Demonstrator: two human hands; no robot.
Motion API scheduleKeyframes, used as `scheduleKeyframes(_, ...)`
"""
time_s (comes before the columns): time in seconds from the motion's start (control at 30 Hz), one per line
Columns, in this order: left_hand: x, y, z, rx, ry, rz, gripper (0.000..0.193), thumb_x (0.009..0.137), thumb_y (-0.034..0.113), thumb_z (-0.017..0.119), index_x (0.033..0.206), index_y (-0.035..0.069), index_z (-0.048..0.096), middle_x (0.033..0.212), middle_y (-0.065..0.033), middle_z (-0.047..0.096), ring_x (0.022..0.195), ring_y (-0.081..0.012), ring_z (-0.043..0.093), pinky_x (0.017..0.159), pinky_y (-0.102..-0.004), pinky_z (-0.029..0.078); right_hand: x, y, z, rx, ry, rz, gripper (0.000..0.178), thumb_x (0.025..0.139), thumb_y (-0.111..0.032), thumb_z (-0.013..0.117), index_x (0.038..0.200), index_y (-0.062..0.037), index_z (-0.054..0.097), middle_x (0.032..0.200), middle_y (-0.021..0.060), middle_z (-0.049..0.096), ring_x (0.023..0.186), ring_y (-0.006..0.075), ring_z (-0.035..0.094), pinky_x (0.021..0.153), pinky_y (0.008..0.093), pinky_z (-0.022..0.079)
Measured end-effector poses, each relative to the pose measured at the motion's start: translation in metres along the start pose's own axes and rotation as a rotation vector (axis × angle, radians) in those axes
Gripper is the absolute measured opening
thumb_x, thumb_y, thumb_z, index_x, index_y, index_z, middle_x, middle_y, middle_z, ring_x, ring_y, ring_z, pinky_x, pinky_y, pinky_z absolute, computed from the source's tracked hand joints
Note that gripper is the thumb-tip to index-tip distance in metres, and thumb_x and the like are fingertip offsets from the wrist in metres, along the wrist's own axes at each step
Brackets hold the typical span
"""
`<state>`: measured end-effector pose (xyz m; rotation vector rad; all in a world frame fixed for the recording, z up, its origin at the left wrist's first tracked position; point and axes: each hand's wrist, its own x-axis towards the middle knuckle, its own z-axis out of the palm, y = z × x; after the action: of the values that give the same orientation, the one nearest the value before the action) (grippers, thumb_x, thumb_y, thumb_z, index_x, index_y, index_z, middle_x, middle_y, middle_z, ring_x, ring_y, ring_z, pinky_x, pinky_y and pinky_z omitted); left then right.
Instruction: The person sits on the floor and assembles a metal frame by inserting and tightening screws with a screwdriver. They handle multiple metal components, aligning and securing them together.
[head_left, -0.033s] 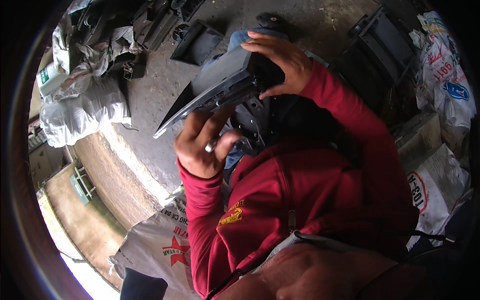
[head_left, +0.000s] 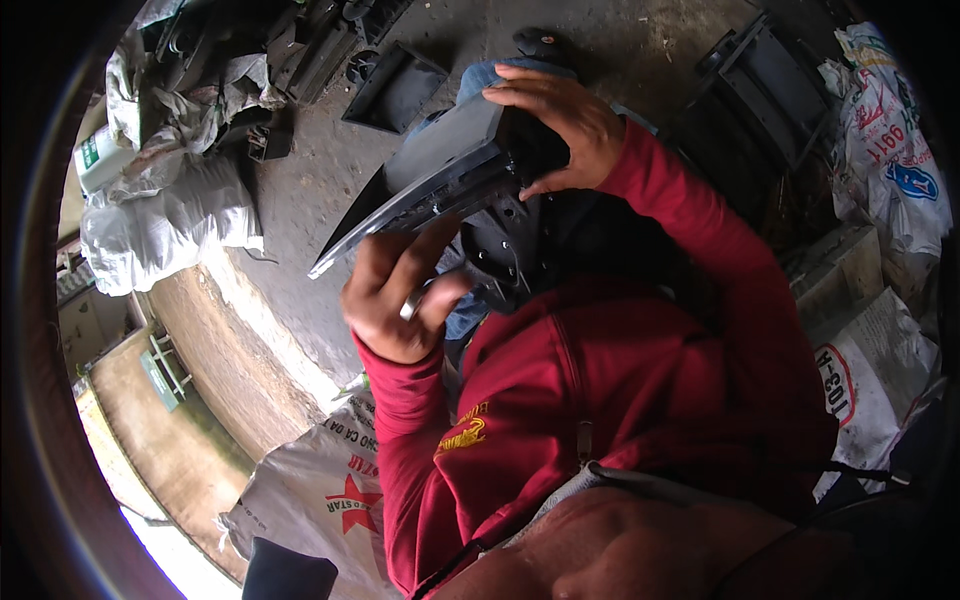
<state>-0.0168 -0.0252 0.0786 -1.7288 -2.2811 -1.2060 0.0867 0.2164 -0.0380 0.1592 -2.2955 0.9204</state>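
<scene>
A black plastic casing [head_left: 450, 145], box-like with a flat grey top face and a thin slanted edge, is held tilted above my lap. My right hand [head_left: 575, 120] grips its far right end, fingers over the top and thumb below. Close under the near edge is my left hand [head_left: 395, 295], with a ring on one finger. Its fingers are bent up toward the casing's underside and blurred. Whether they hold anything cannot be made out. Below the casing, beside my left fingers, is a dark rounded part [head_left: 500, 250] with small shiny spots.
An open black plastic frame [head_left: 395, 88] lies on the concrete floor [head_left: 310, 190] ahead. White plastic bags [head_left: 170, 220] and dark parts crowd the left. At the right stand larger black casings [head_left: 770, 90] beside a printed sack [head_left: 890, 150]. Another white sack [head_left: 300, 500] lies near at left.
My left hand has shifted slightly left and down along the casing's underside. My right hand keeps its grip, and the casing stays almost still.
</scene>
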Motion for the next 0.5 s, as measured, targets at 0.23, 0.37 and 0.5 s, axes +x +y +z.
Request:
scheduleKeyframes(0.23, -0.004, -0.012, 0.027, 0.124, 0.115, 0.155, 0.041, 0.07, 0.039, 0.081, 0.101, 0.011, 0.077, 0.075, -0.0015, 0.055, 0.06, -0.0155, 0.058, 0.051, -0.0308, 0.046, -0.001, 0.003, 0.0, 0.003, -0.016, 0.021, 0.096, 0.061, -0.032, 0.089, 0.142, -0.0098, 0.043, 0.143, 0.0128, 0.049, 0.135, 0.0309, 0.045, 0.11, 0.0433, 0.038)
scheduleKeyframes(0.37, -0.008, -0.018, 0.022, 0.221, -0.049, -0.095, 0.031, 0.073, 0.019, 0.084, 0.102, 0.01, 0.074, 0.081, -0.0058, 0.065, 0.063, -0.0193, 0.065, 0.053, -0.0327, 0.051, -0.001, -0.002, 0.0, 0.037, -0.02, 0.055, 0.101, 0.06, -0.028, 0.09, 0.146, -0.0173, 0.038, 0.141, 0.013, 0.047, 0.132, 0.0329, 0.046, 0.11, 0.0441, 0.039)
scheduleKeyframes(0.5, -0.01, -0.003, 0.017, -0.146, -0.084, -0.421, 0.022, 0.08, 0.007, 0.079, 0.1, 0.005, 0.072, 0.086, -0.011, 0.07, 0.066, -0.0222, 0.069, 0.058, -0.0316, 0.054, 0.0, -0.002, 0.001, 0.067, -0.023, 0.059, 0.1, 0.059, -0.026, 0.09, 0.145, -0.0149, 0.04, 0.141, 0.0131, 0.048, 0.132, 0.0332, 0.046, 0.11, 0.0441, 0.039)
